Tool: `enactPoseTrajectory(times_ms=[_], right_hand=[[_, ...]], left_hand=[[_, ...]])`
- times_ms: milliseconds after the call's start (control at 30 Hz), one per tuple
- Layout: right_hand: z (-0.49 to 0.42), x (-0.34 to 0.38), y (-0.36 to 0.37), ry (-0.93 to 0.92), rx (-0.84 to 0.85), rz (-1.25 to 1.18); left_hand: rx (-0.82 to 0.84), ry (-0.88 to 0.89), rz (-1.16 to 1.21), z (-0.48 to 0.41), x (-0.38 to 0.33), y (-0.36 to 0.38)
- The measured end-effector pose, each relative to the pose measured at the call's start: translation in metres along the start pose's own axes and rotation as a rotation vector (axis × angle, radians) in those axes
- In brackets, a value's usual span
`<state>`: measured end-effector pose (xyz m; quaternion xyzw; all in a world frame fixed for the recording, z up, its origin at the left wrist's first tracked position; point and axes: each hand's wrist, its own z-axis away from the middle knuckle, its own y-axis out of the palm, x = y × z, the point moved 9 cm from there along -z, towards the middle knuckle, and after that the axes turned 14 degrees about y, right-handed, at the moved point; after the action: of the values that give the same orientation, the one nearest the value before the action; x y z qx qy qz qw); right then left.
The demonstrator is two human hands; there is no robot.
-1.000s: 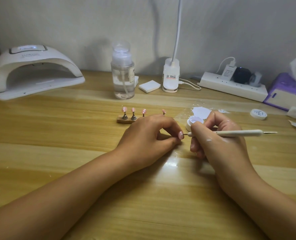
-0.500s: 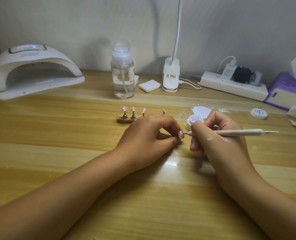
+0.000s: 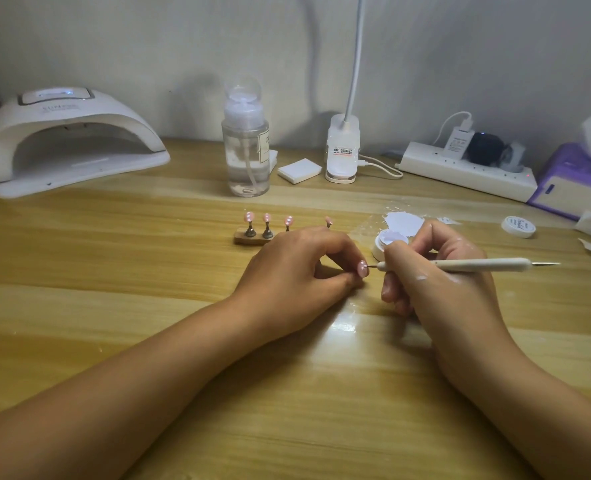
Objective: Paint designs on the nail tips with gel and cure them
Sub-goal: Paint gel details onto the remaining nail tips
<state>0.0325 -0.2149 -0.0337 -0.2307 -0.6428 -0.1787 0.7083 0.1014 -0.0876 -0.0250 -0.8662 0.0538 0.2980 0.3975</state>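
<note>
Head view: almost nothing is seen to have changed over the last second. The left hand (image 3: 297,268) is kept curled, with a pink tip (image 3: 361,269) pinched between thumb and forefinger just above the bench (image 3: 114,271). The right hand (image 3: 439,282) is closed round a white pen (image 3: 477,264) in a writing grip. The pen's fine metal point is held against the face of the tip, as it was a second ago. Only a slight drift of both hands is noticed. From this it is judged that a design is being worked in very small strokes. The painting step is taken to be under way and curing not yet reached. The lamp (image 3: 69,140) is left at the far left, well apart from the hands. An open pot (image 3: 385,242) is set just behind the right hand.

Other tips (image 3: 267,218) are carried on pegs on a stand (image 3: 249,239) behind the left hand, and the right part of the stand is hidden by that hand. Whatever the pinched tip is mounted on is covered by the fingers. The design on it is too small to be made out, and it cannot be told whether gel is on the pen's point. Both forearms are cut off at the lower edge.
</note>
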Motion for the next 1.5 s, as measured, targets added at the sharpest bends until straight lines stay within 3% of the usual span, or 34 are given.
enactPoseTrajectory(times_ms=[1500], right_hand=[[0.0070, 0.0070, -0.0053, 0.013, -0.007, -0.166]], left_hand=[[-0.005, 0.013, 0.001, -0.0005, -0.0021, -0.0007]])
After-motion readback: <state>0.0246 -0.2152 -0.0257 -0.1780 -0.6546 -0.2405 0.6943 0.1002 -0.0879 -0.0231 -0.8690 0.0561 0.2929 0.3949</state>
